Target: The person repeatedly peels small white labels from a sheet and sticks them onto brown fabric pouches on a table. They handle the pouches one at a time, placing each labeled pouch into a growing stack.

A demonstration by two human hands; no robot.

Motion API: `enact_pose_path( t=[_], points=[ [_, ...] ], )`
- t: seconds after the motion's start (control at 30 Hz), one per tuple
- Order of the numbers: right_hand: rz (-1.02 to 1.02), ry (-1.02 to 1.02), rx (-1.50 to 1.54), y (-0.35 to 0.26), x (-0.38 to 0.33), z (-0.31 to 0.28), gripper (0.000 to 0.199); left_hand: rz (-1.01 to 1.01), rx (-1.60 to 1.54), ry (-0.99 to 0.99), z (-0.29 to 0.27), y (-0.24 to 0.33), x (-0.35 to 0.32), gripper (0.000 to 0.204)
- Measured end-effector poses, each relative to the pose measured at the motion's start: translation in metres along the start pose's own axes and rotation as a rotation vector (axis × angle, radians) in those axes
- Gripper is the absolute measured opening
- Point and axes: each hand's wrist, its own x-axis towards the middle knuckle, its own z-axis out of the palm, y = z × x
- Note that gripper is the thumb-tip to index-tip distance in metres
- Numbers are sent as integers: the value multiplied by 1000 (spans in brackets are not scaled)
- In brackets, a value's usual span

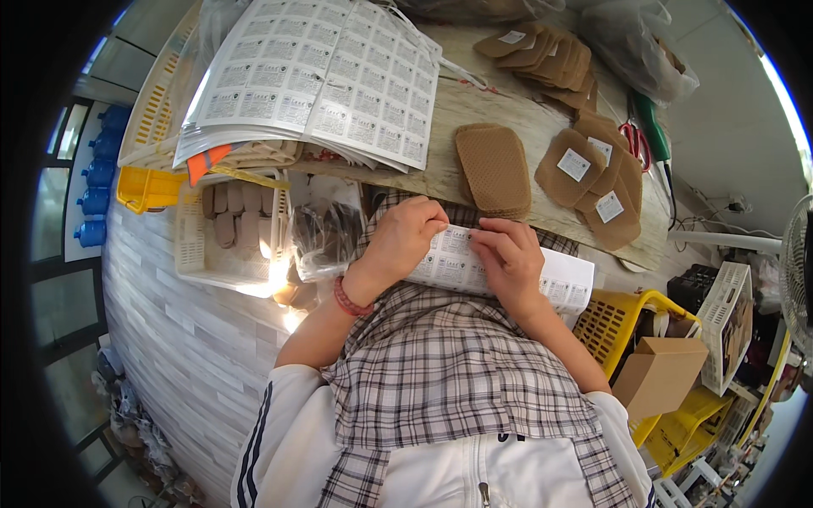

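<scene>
A white sheet of printed labels [449, 264] lies across my lap at the table's front edge, its plain end [569, 273] reaching out to the right. My left hand [401, 241] is closed in a pinch at the sheet's upper left edge. My right hand [511, 261] rests over the sheet's middle, fingers bent and pinching it near the top edge. Whether a single label is between the fingertips is too small to tell. Just beyond my hands stands a stack of brown mesh-textured pads [494, 169]. Brown pads with white labels [574, 165] lie fanned out to its right.
A thick pile of label sheets [313, 80] covers the table's left side. More labelled pads [542, 55], red-handled scissors [635, 140] and a green-handled tool [650, 123] are at the far right. A white basket [190, 254] stands left; a yellow crate [605, 326] and cardboard box [660, 377] stand right.
</scene>
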Motion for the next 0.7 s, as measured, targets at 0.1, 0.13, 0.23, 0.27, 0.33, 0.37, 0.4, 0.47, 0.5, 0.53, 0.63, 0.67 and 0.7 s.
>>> enact_pose_path(
  t=[0.1,0.13,0.23,0.27,0.33,0.37,0.4,0.47,0.5,0.53,0.63,0.67,0.7],
  points=[
    [182,37,139,-2,1,8,21,-54,-63,-39,-3,3,4,10],
    [136,68,155,-2,1,9,20,-74,-117,-52,-6,3,5,11],
    [-15,103,186,-2,-3,7,16,-151,-223,-139,-11,-8,12,11],
    [-22,85,216,-1,-4,3,16,-180,-251,-174,-10,-13,14,11],
    [-32,50,277,-2,-5,-5,16,-226,-237,-176,-6,-18,18,10],
    [25,28,350,1,-10,-7,13,-249,-229,-177,-5,-19,21,10],
    [131,84,539,4,-7,-9,11,-200,-135,-120,-5,-16,21,10],
    [352,197,910,10,0,-16,7,-101,47,-11,-8,0,17,9],
    [419,155,886,17,11,-23,6,-8,101,2,-8,6,15,8],
    [483,114,860,29,28,-31,5,87,156,16,-7,12,14,8],
    [534,29,744,62,74,-35,4,371,232,76,8,13,25,6],
    [544,-21,729,71,85,-32,4,464,240,103,13,10,29,6],
    [553,-71,713,80,95,-28,5,465,240,91,17,10,32,6]
  ],
)
